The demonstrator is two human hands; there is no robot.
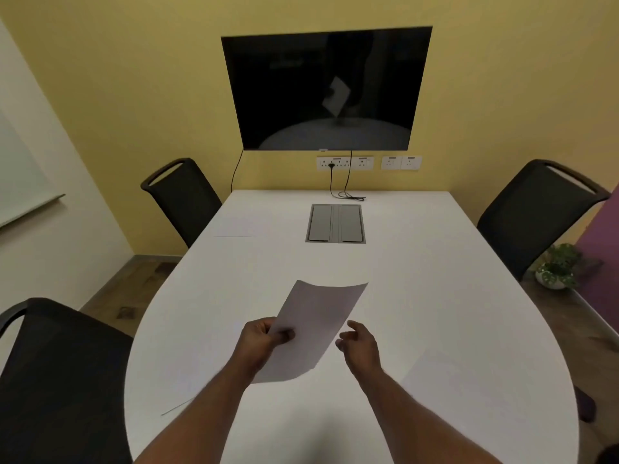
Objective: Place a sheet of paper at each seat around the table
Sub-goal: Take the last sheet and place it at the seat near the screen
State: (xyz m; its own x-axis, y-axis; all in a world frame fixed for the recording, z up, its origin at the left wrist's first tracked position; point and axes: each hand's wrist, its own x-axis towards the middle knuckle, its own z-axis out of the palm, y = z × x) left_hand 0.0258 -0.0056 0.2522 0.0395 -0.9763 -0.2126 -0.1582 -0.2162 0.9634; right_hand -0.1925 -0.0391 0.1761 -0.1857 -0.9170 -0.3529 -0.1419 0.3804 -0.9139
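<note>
Head view looks down the long white oval table toward a dark wall-mounted screen on a yellow wall. The left hand pinches a thin white sheet of paper by its left edge, thumb on top and fingers beneath, holding it raised and tilted above the near middle of the table, its far edge curling slightly. The right hand sits just beside the sheet's right edge with fingers loosely spread, apart from the paper and gripping nothing.

Faint outlines suggest other white sheets already lying flat: one at the far left in front of the far-left black mesh chair, one at the near right, and what may be a sheet's edge at the near left by the near-left black chair. White on white makes these hard to confirm. The stretch of table before the far-right black chair appears bare.

Judging from this, the distribution is well along, and the held sheet is probably meant for the far-right seat. The next move calls for carrying it across to the right and far, lowering it flat in front of that chair clear of the grey recessed cable box, then letting go; a limp sheet may slide or flutter when released.
</note>
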